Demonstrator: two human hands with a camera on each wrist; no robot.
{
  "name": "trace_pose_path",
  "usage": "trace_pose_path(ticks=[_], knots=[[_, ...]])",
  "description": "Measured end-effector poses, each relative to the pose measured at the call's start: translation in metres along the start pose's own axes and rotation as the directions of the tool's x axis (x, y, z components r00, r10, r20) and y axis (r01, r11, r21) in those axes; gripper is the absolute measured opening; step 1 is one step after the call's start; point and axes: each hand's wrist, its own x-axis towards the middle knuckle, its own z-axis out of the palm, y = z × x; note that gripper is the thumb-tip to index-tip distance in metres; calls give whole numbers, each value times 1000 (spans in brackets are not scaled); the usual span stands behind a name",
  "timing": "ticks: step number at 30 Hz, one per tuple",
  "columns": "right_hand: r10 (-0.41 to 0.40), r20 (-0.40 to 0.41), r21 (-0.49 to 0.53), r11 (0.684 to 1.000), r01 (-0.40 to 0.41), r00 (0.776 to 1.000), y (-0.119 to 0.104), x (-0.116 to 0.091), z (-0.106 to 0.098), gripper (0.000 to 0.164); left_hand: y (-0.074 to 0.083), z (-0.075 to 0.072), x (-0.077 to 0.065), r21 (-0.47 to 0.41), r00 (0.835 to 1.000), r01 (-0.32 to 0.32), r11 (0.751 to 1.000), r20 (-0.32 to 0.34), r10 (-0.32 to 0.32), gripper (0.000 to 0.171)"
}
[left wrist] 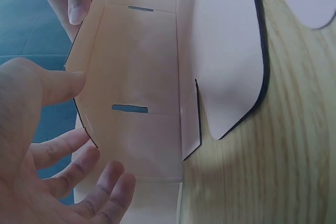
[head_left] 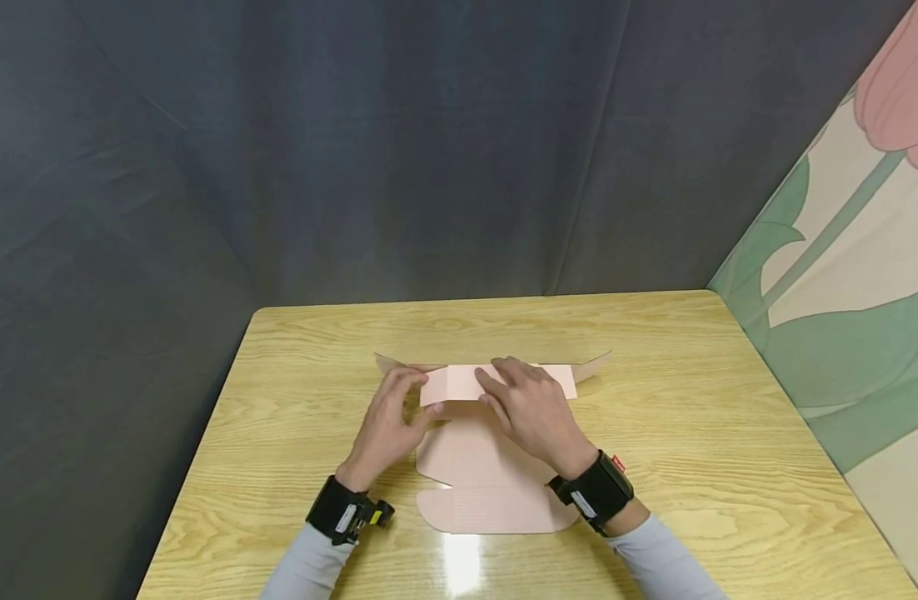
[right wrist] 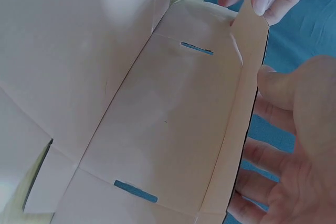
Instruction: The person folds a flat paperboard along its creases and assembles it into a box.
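A pink die-cut cardboard box blank (head_left: 496,504) lies in front of me, its far panel (left wrist: 139,61) raised with two narrow slots cut through it. Along that panel's top runs a folded strip (head_left: 462,383). My left hand (head_left: 387,429) pinches the strip's left end between thumb and fingers. Nearer the middle, my right hand (head_left: 534,412) grips the strip, its thumb (right wrist: 275,85) on the near edge and the fingers on the other side. The near panels and rounded flaps lie on the table. Part of the strip is hidden under the right hand.
The wood-grain table (head_left: 279,433) extends around the cardboard on all sides. Behind it hangs a dark blue curtain (head_left: 429,167). A curtain with a tulip print (head_left: 864,333) hangs on the right. Small side flaps (head_left: 594,367) stick out at the blank's far corners.
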Motion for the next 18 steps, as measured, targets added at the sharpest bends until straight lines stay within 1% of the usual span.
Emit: trace_pose_path(ticks=[4,9,15,18], knots=[[-3,-2,-3,1000,3,1000,0,0,0,33,-1,3,1,10,1000,9,1000,10,-9,47],[6,5,2,1000,-6,1000,0,-1,-1,33,-1,8,1,-4,1000,8,1000,20,-8,44],[7,8,2,1000,-7,1000,-1,-1,-2,33,-1,13,3,6,999,14,1000,49,-14,42],[3,4,-3,1000,-3,1000,-2,-1,-2,33,0,15,4,-6,997,24,1000,71,-23,41]])
